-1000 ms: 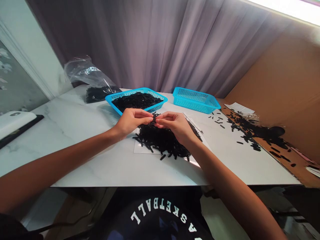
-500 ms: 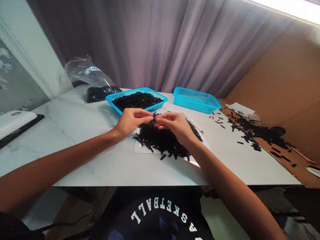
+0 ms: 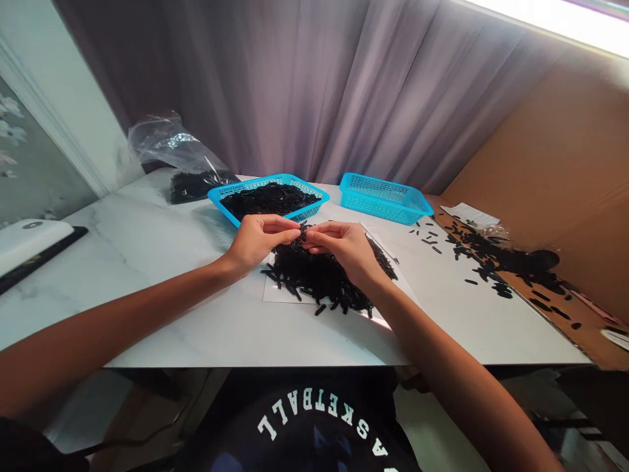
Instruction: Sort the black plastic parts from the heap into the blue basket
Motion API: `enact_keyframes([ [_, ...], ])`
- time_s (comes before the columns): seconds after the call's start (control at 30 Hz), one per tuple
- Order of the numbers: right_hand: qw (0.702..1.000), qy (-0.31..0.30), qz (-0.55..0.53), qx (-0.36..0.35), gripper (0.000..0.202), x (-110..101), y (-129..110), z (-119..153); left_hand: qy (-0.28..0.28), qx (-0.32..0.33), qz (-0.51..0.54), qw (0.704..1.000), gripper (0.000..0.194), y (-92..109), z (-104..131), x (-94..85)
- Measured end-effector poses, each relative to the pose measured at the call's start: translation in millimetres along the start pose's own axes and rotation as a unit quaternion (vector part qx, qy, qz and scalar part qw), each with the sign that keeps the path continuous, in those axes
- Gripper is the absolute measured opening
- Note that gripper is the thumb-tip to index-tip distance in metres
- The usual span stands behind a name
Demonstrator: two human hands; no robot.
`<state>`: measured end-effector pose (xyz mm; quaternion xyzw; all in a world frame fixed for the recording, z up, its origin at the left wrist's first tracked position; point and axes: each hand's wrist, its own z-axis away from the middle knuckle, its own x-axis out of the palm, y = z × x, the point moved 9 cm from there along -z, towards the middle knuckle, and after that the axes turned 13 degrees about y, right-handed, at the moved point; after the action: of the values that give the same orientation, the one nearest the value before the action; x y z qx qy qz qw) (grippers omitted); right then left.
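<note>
Thumb and fingertips of my left hand (image 3: 262, 241) are pinched together just in front of a blue basket (image 3: 230, 208) filled with black pieces. My right hand (image 3: 344, 246) is pinched too, its fingertips meeting those of the left. Between them sits a small dark piece (image 3: 303, 229), gripped by both hands; its exact shape is hard to make out. Below the hands, a heap of small black elongated pieces (image 3: 319, 275) lies on a white sheet (image 3: 280, 294).
An empty blue basket (image 3: 383, 198) stands at the back right. Clear plastic bag (image 3: 171, 147) with black contents, back left. More black pieces (image 3: 515, 259) are scattered on the brown surface at right. A white device (image 3: 34, 237) sits at far left.
Both hands stay pinched at nearly the same spot. The view has shifted very slightly.
</note>
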<state>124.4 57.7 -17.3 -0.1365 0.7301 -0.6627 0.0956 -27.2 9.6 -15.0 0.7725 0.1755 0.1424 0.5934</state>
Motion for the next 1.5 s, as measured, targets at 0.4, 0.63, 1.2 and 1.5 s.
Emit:
enact_keyframes([
  [0.4, 1.0, -0.012, 0.005, -0.008, 0.033, 2.6, -0.3, 0.4, 0.002, 0.008, -0.006, 1.0, 0.033, 1.1, 0.8, -0.9],
  [0.63, 1.0, -0.016, -0.004, -0.007, 0.034, 4.2, 1.5, 0.4, -0.009, 0.006, 0.013, 1.0, 0.033, 0.5, 3.9, 2.4],
  [1.2, 1.0, -0.001, 0.008, -0.025, 0.03, 0.0, -4.5, 0.0, -0.018, 0.043, -0.018, 0.999, 0.032, 6.3, 1.6, 2.9],
  [1.5, 0.999, -0.005, 0.01, -0.03, 0.029, 1.9, -5.1, 1.6, -0.022, 0.038, -0.022, 0.999, 0.032, 6.8, 3.8, 4.7],
])
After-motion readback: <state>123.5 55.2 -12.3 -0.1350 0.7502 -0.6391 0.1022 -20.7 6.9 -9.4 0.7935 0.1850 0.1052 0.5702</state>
